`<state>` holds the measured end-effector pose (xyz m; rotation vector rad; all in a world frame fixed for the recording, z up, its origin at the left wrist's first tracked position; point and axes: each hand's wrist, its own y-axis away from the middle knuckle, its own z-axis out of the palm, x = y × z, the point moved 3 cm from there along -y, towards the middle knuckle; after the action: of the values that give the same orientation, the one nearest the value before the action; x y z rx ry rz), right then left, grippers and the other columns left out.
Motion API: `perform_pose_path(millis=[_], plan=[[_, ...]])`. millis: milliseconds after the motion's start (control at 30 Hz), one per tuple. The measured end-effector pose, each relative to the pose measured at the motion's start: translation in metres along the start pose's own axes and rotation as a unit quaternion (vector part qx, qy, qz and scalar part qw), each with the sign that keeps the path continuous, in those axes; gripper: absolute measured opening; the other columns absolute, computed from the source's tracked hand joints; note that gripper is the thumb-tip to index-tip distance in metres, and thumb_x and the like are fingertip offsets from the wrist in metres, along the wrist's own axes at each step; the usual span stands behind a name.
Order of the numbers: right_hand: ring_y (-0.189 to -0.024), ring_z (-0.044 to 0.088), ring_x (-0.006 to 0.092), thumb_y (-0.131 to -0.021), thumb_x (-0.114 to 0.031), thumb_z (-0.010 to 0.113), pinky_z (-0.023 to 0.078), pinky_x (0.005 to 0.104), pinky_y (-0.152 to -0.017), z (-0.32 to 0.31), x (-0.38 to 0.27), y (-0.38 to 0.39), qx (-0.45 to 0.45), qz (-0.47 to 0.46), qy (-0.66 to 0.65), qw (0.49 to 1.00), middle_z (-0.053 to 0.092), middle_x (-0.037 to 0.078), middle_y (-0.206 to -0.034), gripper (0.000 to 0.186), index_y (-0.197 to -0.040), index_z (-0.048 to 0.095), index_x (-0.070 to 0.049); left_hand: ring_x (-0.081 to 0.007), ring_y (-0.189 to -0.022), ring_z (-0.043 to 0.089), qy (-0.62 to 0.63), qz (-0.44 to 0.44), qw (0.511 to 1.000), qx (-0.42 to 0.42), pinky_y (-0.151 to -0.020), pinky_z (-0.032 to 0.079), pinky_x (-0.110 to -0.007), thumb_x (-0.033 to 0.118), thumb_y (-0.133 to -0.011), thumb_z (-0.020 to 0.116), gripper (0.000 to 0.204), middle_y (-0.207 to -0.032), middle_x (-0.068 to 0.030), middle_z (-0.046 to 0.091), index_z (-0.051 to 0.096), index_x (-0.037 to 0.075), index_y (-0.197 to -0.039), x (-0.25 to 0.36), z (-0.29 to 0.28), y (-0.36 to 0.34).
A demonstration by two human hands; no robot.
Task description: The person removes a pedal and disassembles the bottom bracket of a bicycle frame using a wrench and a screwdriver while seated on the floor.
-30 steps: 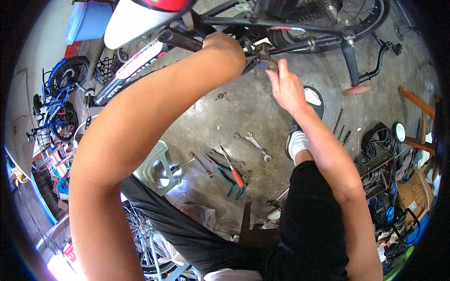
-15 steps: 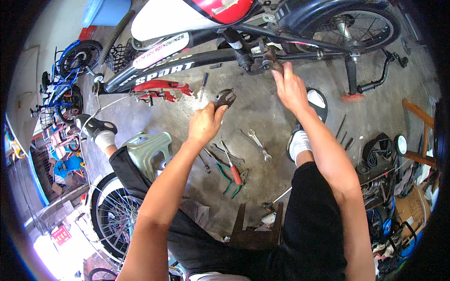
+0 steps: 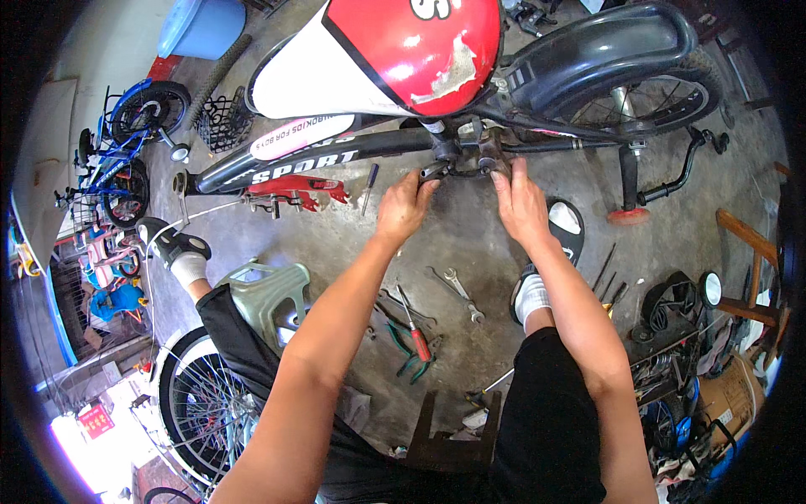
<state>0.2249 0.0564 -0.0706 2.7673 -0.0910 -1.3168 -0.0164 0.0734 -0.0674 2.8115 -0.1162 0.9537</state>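
Bike [image 3: 395, 144] was seen from above across the upper part of the view, with its red and white seat [image 3: 420, 50] toward the top edge and its rear wheel [image 3: 703, 99] at upper right. Whether it was laid flat or only tilted could not be told.

Two bare hands were held side by side, apart, at the near edge of the bike's middle. By the left hand [image 3: 405, 208], a dark tool [image 3: 434, 171] was gripped, the fingers curled closed around it; whether the frame was touched by its tip could not be made out. By the right hand [image 3: 522, 208], a brown metal piece [image 3: 490, 151] was held at its lower end, thumb and forefinger drawn in with little gap, the other fingers partly hidden.

Below the hands, wrenches [image 3: 464, 296], a red screwdriver [image 3: 420, 343] and green pliers [image 3: 395, 336] were scattered on the floor [image 3: 478, 361].

A slip was judged the likeliest trouble: if the dark tool were poorly seated, its hold could be lost and knuckles could be knocked against the metal. If the bike were badly braced, it could be shifted by a hard push. A wrench could also be trodden on by the nearby slippered foot [image 3: 567, 220].
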Motion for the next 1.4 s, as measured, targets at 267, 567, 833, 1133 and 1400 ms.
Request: perform_pose_path(millis=[267,567,833,1133,1400], plan=[[-0.089,0.066,0.0533,-0.107,-0.043,0.047,0.051,0.0593,-0.074,0.0,-0.002,-0.002,0.005,-0.004,-0.002,1.0,0.069,0.031,-0.097,0.045,-0.125,0.043,-0.002,-0.0463,-0.088,0.067,-0.134,0.033,0.99,-0.04,-0.073,0.053,-0.055,0.043,-0.102,0.059,0.04,-0.092,-0.0215,0.071,0.06,0.003,-0.104,0.009,-0.023,-0.011],[-0.098,0.063,0.0533,-0.107,-0.044,0.048,0.048,0.0562,-0.082,-0.002,0.006,0.009,0.059,-0.027,-0.07,0.995,0.067,0.031,-0.105,0.044,-0.124,0.049,-0.003,-0.0325,-0.076,0.075,-0.422,0.121,0.894,-0.093,-0.062,0.059,-0.043,0.047,-0.098,0.061,0.04,-0.086,-0.0124,0.074,0.068,0.008,-0.101,0.096,-0.078,-0.024],[-0.067,0.059,0.0195,-0.101,-0.031,0.065,0.047,0.0343,-0.062,-0.011,0.024,0.024,0.123,-0.03,-0.224,0.966,0.062,0.007,-0.079,0.034,-0.115,0.056,-0.001,-0.0465,-0.091,0.07,-0.163,-0.142,0.964,-0.154,-0.078,0.055,-0.055,0.05,-0.095,0.064,0.052,-0.094,-0.0291,0.071,0.068,-0.001,-0.094,-0.03,-0.035,0.073],[-0.066,0.066,0.0328,-0.087,-0.024,0.079,0.05,0.0403,-0.061,-0.019,0.002,0.063,0.028,-0.058,-0.094,0.993,0.064,0.018,-0.076,0.031,-0.091,0.058,-0.001,-0.0429,-0.098,0.071,-0.247,-0.197,0.925,-0.209,-0.084,0.056,-0.052,0.049,-0.095,0.066,0.047,-0.1,-0.0239,0.074,0.071,0.002,-0.102,-0.069,-0.018,0.114],[-0.085,0.069,0.0443,-0.097,-0.058,0.055,0.053,0.0525,-0.077,0.051,0.013,0.085,-0.402,-0.023,0.096,0.91,0.07,0.026,-0.084,0.062,-0.084,0.07,0.001,-0.035,-0.098,0.075,-0.394,-0.152,0.855,-0.3,-0.082,0.06,-0.045,0.025,-0.098,0.061,0.024,-0.102,-0.0171,0.077,0.078,0.008,-0.1,-0.05,-0.028,0.082]])
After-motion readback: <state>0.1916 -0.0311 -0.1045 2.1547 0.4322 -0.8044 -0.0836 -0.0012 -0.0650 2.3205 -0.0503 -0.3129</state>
